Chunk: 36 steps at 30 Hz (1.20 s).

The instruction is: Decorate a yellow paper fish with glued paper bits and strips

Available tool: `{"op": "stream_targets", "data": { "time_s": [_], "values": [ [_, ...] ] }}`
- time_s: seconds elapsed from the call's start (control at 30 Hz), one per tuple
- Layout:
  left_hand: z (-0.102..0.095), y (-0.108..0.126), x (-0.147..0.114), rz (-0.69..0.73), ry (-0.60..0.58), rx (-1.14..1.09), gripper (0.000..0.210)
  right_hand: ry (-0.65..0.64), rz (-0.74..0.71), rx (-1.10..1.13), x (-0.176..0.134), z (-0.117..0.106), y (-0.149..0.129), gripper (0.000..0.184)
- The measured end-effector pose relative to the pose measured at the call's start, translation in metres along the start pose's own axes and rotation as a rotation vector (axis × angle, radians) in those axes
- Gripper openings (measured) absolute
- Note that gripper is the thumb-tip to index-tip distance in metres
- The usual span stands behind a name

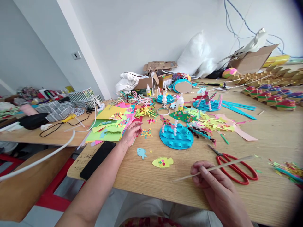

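My right hand (213,183) pinches a thin pale wooden stick (233,161) between thumb and fingers above the table's front. Beside it lie red-handled scissors (234,167). My left hand (131,134) reaches out beside the coloured paper sheets (111,115) and small paper dots (147,133); its fingers are curled together, and what they hold, if anything, is hidden. Between my hands lie a yellow paper fish (163,162) with coloured dots and a plain blue paper fish (141,153). Behind them stands a blue scalloped base (176,137) bearing a pink spotted fish on twisted posts.
A black phone (98,159) lies left of the fish. Glue bottles (180,103), another decorated blue base (208,104), yellow paper strips (213,121) and blue strips (239,107) spread across the back. Several painted egg-carton pieces (272,96) sit far right. A white cable (47,157) crosses the left.
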<state>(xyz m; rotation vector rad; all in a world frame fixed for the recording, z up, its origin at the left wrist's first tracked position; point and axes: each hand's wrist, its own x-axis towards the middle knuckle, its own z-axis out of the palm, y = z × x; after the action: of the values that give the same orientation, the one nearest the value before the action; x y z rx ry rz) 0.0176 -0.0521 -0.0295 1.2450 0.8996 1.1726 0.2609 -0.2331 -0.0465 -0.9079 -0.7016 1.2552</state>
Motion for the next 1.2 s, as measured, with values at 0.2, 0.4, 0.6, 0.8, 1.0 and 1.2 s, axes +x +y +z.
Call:
{"op": "stream_targets", "data": {
  "time_s": [0.2,0.4,0.6,0.8,1.0,1.2],
  "values": [
    [-0.002,-0.001,0.001,0.014,0.013,0.092,0.023,-0.002,0.000,-0.001,0.000,-0.002,0.002,0.014],
    [-0.007,-0.005,0.006,0.017,0.017,0.338,0.023,-0.011,0.015,0.003,0.000,-0.003,0.003,0.013],
    [-0.007,-0.008,0.009,0.108,0.034,0.587,0.024,-0.012,0.008,0.000,0.000,-0.004,0.004,0.013],
    [-0.011,-0.004,0.011,0.166,0.077,0.669,0.009,-0.008,0.003,-0.006,0.000,-0.005,0.005,0.013],
    [-0.009,-0.010,0.011,0.107,0.062,0.528,0.020,-0.021,0.008,-0.010,0.000,-0.004,0.004,0.012],
    [-0.002,-0.002,0.005,0.049,0.016,0.346,0.023,-0.017,0.030,-0.018,-0.002,-0.004,0.002,0.015]
  ]
}}
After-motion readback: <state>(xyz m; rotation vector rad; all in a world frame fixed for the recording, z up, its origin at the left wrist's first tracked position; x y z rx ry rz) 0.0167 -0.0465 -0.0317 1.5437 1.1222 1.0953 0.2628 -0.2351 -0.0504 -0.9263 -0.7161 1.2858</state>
